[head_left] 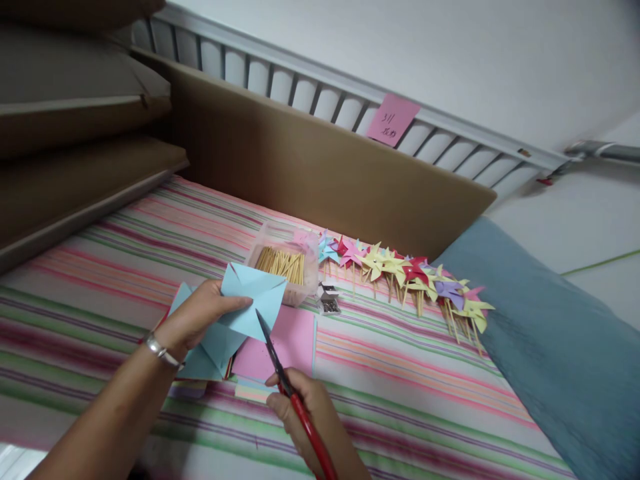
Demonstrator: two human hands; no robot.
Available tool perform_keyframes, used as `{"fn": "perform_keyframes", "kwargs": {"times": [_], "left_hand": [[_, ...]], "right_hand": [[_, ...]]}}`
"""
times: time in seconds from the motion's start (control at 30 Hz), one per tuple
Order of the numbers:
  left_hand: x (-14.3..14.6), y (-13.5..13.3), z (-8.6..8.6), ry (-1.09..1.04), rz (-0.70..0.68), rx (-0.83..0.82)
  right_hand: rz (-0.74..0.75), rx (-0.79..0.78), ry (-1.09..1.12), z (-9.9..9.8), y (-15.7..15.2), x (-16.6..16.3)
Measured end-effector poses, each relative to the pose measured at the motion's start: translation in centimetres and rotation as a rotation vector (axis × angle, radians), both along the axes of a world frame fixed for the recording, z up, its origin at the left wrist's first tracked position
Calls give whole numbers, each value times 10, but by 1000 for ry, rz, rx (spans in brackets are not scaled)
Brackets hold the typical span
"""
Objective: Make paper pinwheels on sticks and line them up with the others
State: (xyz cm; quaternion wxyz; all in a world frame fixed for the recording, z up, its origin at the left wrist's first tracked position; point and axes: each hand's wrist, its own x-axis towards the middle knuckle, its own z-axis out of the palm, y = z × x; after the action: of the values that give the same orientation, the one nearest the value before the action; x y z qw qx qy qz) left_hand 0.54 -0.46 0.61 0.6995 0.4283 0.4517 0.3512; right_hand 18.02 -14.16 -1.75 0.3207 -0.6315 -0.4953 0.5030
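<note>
My left hand (197,317) grips a light blue square of paper (255,297) with cut, folded corners, held up over the striped cloth. My right hand (310,417) is closed round red-handled scissors (285,380), whose dark blades point up at the lower edge of the blue paper. Under the hands lie more blue paper pieces (213,353) and a pink sheet (285,347). A bracelet sits on my left wrist.
A clear plastic box of wooden sticks (283,263) stands behind the paper, with a small heap of metal pins (329,300) beside it. A row of finished paper pinwheels (405,270) runs to the right. A cardboard panel (310,167) stands behind, a blue cloth (560,360) at right.
</note>
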Motion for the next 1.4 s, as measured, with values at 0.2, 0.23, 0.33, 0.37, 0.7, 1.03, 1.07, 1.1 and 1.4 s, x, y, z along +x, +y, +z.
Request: {"fn": "perform_keyframes", "kwargs": {"times": [0.2,0.23,0.33,0.37,0.7,1.03,1.07,1.1,1.4], "left_hand": [[-1,0,1,9,-2,-14],[-1,0,0,7,-3,-13],[-2,1,-1,3,-4,-7],[-2,1,-1,6,-5,-8],[-3,1,-3,34,-15,1],[-6,4,1,33,71,-31],[-7,5,2,29,87,-36],[-9,6,3,26,99,-39],[-7,1,3,35,-129,-63]], "right_hand": [[-2,-3,-20,3,1,-1],[-3,-12,-20,3,1,-2],[-7,-10,-5,0,1,-2],[-6,-2,0,-1,1,-2],[14,4,-19,-3,3,-2],[76,19,-120,-5,2,5],[77,25,-128,-4,2,7],[76,35,-130,-2,2,9],[-297,269,131,-18,8,29]]}}
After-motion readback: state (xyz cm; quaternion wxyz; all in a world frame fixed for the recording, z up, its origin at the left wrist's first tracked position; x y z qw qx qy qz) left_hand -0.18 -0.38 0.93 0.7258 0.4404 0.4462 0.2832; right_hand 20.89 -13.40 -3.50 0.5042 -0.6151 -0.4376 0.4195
